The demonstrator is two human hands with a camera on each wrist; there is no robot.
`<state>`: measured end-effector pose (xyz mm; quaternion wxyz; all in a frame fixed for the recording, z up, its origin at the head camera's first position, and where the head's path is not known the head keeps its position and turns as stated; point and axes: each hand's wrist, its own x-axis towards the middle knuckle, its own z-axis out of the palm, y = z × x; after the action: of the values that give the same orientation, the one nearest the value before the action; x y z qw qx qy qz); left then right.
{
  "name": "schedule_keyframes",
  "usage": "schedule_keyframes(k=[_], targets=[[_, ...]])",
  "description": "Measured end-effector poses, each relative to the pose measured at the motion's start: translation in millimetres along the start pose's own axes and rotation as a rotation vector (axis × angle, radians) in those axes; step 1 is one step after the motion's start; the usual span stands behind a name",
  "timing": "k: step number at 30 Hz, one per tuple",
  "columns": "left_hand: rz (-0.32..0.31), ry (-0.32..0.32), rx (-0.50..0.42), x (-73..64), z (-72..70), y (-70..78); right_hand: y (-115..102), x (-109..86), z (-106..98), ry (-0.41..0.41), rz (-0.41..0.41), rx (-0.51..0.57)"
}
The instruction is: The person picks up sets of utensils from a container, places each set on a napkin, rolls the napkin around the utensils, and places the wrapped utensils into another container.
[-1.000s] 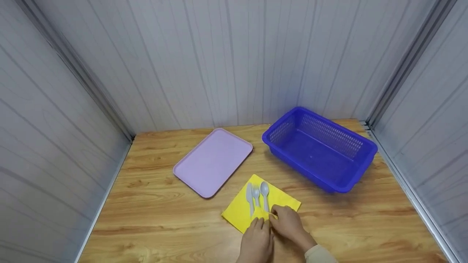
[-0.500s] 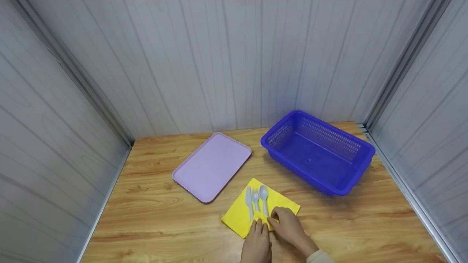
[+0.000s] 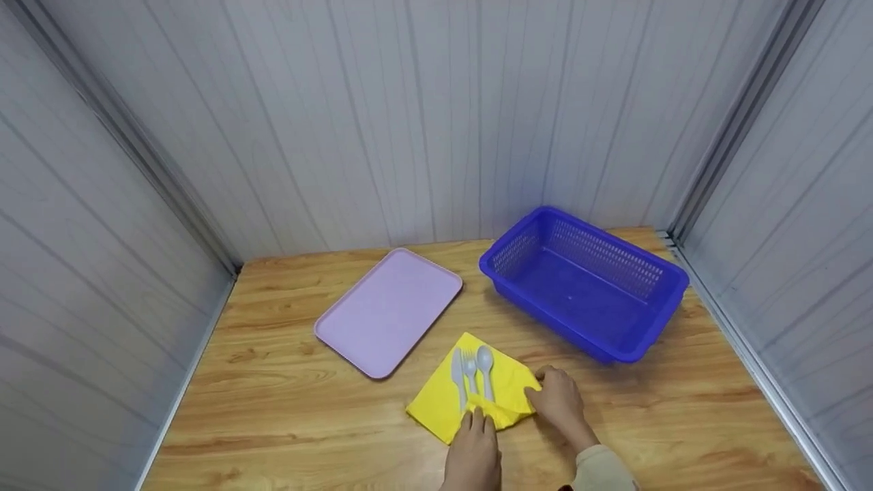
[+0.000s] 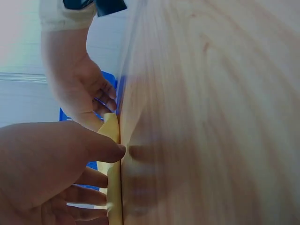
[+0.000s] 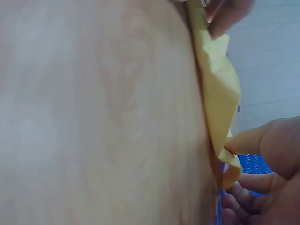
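A yellow napkin (image 3: 436,408) lies on the table, bearing a grey plastic knife (image 3: 457,372), fork (image 3: 470,368) and spoon (image 3: 485,360) side by side. Its near corner is folded up over the handle ends. My left hand (image 3: 472,455) presses that fold with fairly straight fingers; in the left wrist view its thumb (image 4: 110,149) is at the napkin's near edge. To the right, my right hand (image 3: 559,402) pinches the napkin's right side between thumb and fingers, and the cloth (image 5: 220,89) stands up in a crease between the hands in the right wrist view.
A pink tray (image 3: 389,314) lies behind the napkin to the left. Farther right stands a blue plastic basket (image 3: 539,319) with perforated sides. Pale panelled walls (image 3: 354,123) enclose the wooden table (image 3: 273,409) at the back and both sides.
My right hand has moved right, from the fold beside my left hand out to the napkin's right corner, which is now bent inward. My left hand stays on the fold.
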<state>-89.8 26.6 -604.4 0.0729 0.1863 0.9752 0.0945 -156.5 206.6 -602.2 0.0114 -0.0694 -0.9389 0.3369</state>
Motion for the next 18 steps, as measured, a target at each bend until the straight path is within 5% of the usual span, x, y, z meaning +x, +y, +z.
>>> schedule_keyframes(k=[5, 12, 18], targets=[[0.027, 0.008, -0.001, -2.9, -2.8, -5.2, -8, -0.5, -3, -0.048, 0.092, 0.110], [0.029, -0.007, 0.064, -1.0, -1.7, -6.5, -14, -6.6, -6, -0.159, 0.194, 0.439], [0.002, -0.089, -0.015, 2.4, -5.0, -7.9, -31, -3.6, -1, -0.214, 0.202, 0.472]])
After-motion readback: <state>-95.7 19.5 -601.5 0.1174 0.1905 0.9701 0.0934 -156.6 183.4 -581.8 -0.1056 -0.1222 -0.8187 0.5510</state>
